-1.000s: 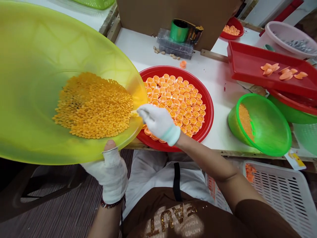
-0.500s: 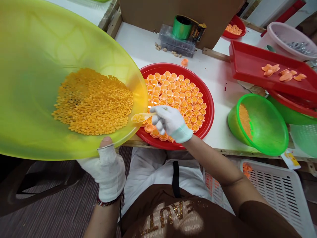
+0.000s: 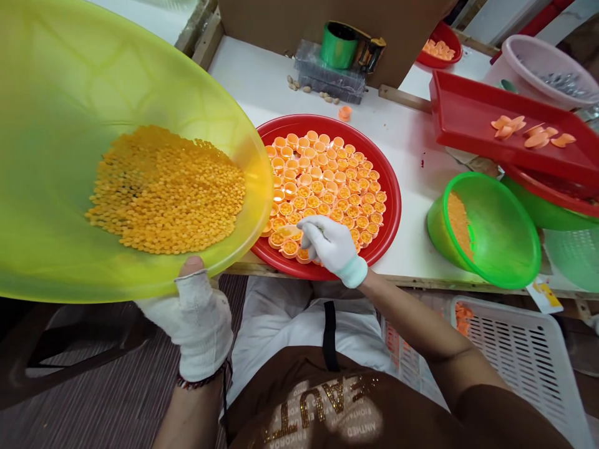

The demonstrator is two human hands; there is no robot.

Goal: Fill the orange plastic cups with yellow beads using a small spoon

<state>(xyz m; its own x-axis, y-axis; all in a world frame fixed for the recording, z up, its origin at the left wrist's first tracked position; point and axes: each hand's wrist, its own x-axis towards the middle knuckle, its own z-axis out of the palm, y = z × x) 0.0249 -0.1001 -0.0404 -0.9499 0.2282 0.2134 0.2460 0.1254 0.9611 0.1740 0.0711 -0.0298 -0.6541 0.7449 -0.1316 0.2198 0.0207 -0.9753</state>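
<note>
Gloves cover both hands. The left hand [image 3: 199,321] grips the near rim of a big yellow-green basin [image 3: 70,125], thumb over the edge, and holds it tilted beside the red tray [image 3: 390,206]. A heap of small yellow beads [image 3: 166,190] lies in the basin's lower part, toward the tray. The right hand [image 3: 333,247] is over the tray's near edge, fingers closed around a small spoon [image 3: 291,231] whose bowl, loaded with beads, sits above the cups just beside the basin's rim. Rows of little orange cups [image 3: 327,181] fill the tray; many of those toward the hand hold beads, while some at the far side look unfilled. To the right of the tray, apart from it, a green bowl [image 3: 496,231] rests tilted on the white table [image 3: 412,149] with more beads inside. Farther right sits a red rectangular tray [image 3: 468,118] carrying a few orange pieces. Behind the round tray a single orange cup [image 3: 345,113] lies alone.
</note>
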